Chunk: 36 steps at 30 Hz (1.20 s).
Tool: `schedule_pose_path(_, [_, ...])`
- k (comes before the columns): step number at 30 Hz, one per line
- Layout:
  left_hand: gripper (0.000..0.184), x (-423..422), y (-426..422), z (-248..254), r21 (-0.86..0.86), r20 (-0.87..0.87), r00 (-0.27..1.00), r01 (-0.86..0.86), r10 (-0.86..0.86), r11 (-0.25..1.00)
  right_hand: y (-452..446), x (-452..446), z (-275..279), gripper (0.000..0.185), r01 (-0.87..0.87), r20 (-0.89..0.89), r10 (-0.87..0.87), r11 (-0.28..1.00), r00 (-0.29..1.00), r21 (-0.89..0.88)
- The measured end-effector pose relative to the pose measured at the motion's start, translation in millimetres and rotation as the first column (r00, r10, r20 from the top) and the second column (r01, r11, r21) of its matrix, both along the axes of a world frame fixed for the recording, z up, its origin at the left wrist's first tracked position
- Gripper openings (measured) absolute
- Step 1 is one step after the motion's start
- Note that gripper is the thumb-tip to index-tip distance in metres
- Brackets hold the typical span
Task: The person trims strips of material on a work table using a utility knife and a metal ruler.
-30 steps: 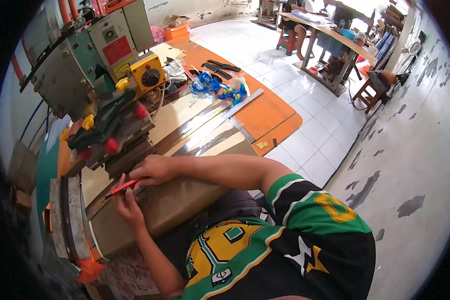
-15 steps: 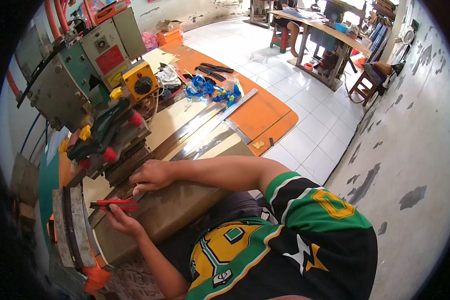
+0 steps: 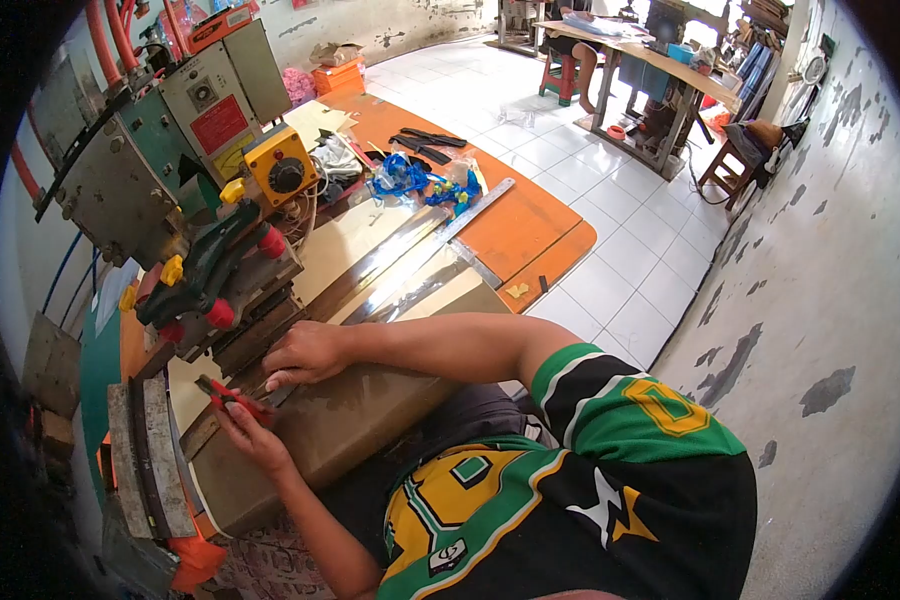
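Left hand (image 3: 255, 440) pinching red piece (image 3: 256, 408) in front of machine (image 3: 195, 190); not set down, handling seems unfinished. Right hand (image 3: 308, 352) beside machine, fingers curled; contents unclear.

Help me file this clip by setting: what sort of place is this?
Probably a small workshop: a bulky machine carries a yellow control box, a metal ruler lies on the worktable, and a cluttered workbench stands farther back.
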<state>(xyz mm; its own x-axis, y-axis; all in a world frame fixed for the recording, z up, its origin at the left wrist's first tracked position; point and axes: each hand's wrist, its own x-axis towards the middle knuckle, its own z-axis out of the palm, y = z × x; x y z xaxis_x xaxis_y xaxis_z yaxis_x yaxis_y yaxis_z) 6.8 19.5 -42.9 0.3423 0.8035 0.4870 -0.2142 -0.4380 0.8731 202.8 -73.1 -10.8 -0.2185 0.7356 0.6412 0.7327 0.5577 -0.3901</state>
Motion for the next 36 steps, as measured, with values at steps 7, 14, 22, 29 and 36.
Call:
schedule_pose_path(7, [0.051, -1, 7, -17, -0.012, -0.213, 0.948, 0.239, -0.236, 0.971, 0, 0, -2, 0.037, -0.037, -0.016, 0.038, 0.999, 0.999, 0.012])
schedule_pose_path(14, [0.065, 3, -7, -3, 0.072, -0.220, 0.931, 0.312, -0.290, 0.947, 3, 2, -6, 0.037, 0.040, 0.059, -0.040, 0.999, 0.997, 0.017])
schedule_pose_path(22, [0.066, 1, -5, -4, 0.123, -0.277, 0.923, 0.310, -0.268, 0.943, 1, 4, -2, 0.038, 0.074, 0.048, -0.077, 0.996, 0.996, 0.060])
schedule_pose_path(29, [0.068, -2, -1, -12, 0.069, -0.264, 0.921, 0.315, -0.288, 0.946, -3, 2, 6, 0.042, 0.044, -0.004, -0.044, 0.997, 0.999, 0.060])
schedule_pose_path(36, [0.082, -7, -6, -10, 0.092, -0.228, 0.924, 0.336, -0.308, 0.937, -4, -4, 7, 0.044, 0.111, -0.004, -0.113, 0.981, 0.994, -0.161])
